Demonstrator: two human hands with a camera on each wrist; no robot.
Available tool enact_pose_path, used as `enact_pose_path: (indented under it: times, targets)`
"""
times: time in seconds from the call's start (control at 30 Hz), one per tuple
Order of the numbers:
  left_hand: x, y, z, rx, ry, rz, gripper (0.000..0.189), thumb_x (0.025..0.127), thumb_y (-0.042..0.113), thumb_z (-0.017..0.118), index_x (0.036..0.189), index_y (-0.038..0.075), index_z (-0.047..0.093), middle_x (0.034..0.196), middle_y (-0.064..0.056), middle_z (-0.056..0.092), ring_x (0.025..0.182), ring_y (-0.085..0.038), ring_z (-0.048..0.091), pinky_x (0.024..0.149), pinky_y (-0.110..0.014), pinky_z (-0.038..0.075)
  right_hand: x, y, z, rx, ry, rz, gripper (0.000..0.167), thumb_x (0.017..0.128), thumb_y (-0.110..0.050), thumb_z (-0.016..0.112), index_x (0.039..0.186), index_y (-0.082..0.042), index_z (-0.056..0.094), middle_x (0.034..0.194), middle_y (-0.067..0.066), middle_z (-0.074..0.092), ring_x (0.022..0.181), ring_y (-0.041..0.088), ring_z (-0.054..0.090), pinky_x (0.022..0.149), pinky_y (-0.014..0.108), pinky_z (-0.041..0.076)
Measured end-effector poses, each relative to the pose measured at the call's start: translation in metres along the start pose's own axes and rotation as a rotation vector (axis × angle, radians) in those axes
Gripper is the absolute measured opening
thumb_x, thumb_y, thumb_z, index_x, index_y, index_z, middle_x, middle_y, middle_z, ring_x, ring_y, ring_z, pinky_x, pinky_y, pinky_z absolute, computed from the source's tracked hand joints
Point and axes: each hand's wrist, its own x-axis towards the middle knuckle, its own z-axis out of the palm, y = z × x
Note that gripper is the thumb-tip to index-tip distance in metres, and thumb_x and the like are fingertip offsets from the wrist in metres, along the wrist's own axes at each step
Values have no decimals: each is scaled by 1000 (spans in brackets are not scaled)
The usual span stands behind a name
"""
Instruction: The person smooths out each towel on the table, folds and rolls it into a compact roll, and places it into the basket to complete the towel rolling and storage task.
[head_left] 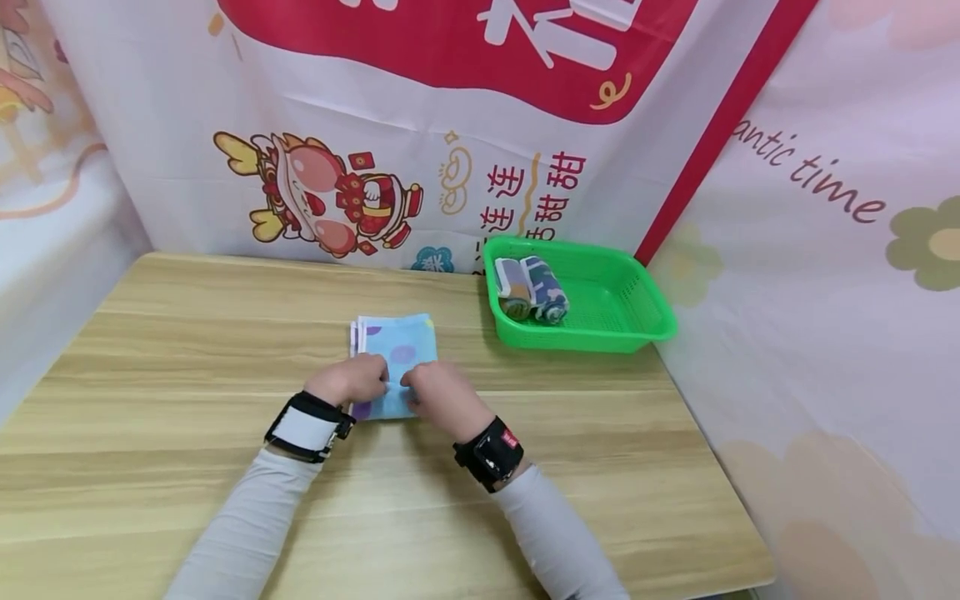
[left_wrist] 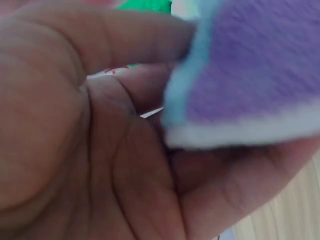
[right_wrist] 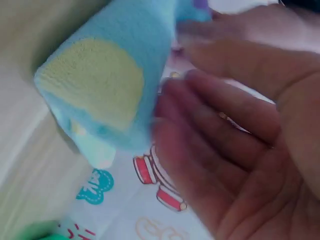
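A light blue folded towel (head_left: 405, 333) with purple and yellow dots and white-edged layers lies on the table, its near part raised between both hands. My left hand (head_left: 350, 379) grips its left side; in the left wrist view a purple, white-edged corner (left_wrist: 260, 70) sits between thumb and fingers. From the right, my right hand (head_left: 448, 398) holds the towel near its front edge. In the right wrist view, thumb and fingertips meet the blue cloth (right_wrist: 145, 30), though blur hides the exact contact. Both hands are close together.
A green plastic basket (head_left: 592, 337) stands at the table's back right, with two rolled towels, one brown and grey (head_left: 514, 287), one dark camouflage-patterned (head_left: 546, 287), at its left end. Printed cloth (head_left: 180, 167) hangs behind the wooden table (head_left: 187, 350).
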Motion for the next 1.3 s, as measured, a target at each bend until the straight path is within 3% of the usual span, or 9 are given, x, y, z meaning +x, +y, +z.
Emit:
enact_pose_path:
  times: [0.17, 0.33, 0.5, 0.6, 0.7, 0.8, 0.87, 1.07, 1.3]
  targets:
    - [3, -7, -1, -30, 91, 30, 7, 89, 3, 68, 85, -2, 68, 76, -8, 62, 67, -18, 56, 61, -30, 48, 3, -1, 22, -153, 2, -52, 13, 82, -7, 78, 92, -12, 73, 87, 1, 72, 80, 15, 67, 70, 29, 55]
    - [3, -3, -4, 5, 208, 114, 5, 86, -1, 69, 89, -1, 72, 82, -9, 68, 72, -19, 58, 69, -34, 53, 8, 9, 32, 10, -9, -50, 7, 93, -8, 69, 99, -11, 68, 86, -2, 67, 78, 10, 62, 70, 25, 53]
    - [-1, 8, -7, 0, 178, 158, 9, 88, 6, 69, 81, 3, 73, 70, 0, 59, 61, -12, 49, 59, -27, 44, 11, 23, 30, 287, -68, -13, 13, 107, -14, 50, 107, -10, 62, 82, -2, 57, 73, 7, 53, 67, 21, 46]
    - [-3, 10, -7, 3, 139, 173, 4, 82, 2, 72, 85, 1, 73, 71, -2, 57, 62, -13, 46, 58, -27, 40, 13, 29, 32, 348, -87, -5, 21, 109, -17, 43, 112, -8, 62, 84, -2, 56, 74, 7, 53, 67, 20, 45]
    - [-3, 8, -5, 37, 135, 201, 14, 82, -5, 68, 95, -3, 74, 83, -7, 67, 74, -19, 57, 67, -33, 49, 13, 32, 33, 372, -95, 0, 24, 110, -18, 41, 116, -7, 62, 83, -2, 54, 73, 7, 52, 65, 20, 44]
    - [-1, 4, -2, 53, 145, 207, 20, 90, -8, 61, 107, -9, 72, 103, -17, 73, 98, -29, 67, 87, -44, 56, 13, 33, 32, 388, -83, 10, 24, 110, -18, 42, 114, -7, 64, 81, -1, 53, 69, 8, 51, 62, 20, 44]
    - [1, 2, 0, 51, 142, 193, 22, 95, -5, 60, 113, -11, 69, 112, -22, 72, 108, -34, 67, 95, -48, 55, 14, 32, 30, 346, -38, 15, 23, 109, -19, 47, 111, -8, 67, 83, -2, 57, 72, 7, 53, 64, 19, 46]
    - [12, -6, 4, 51, 163, 164, 22, 99, -3, 55, 113, -11, 70, 110, -22, 72, 99, -28, 67, 89, -46, 56, 11, 18, 11, 36, 134, 18, 12, 97, -11, 67, 104, -8, 77, 94, 2, 70, 87, 13, 63, 77, 26, 53]
    - [19, -10, 9, 34, 291, 149, 21, 97, -1, 58, 114, -11, 65, 111, -25, 69, 106, -38, 66, 92, -50, 54, 7, 10, 15, -152, 130, 3, 7, 87, -3, 73, 92, -7, 73, 90, 3, 73, 86, 19, 69, 76, 31, 57]
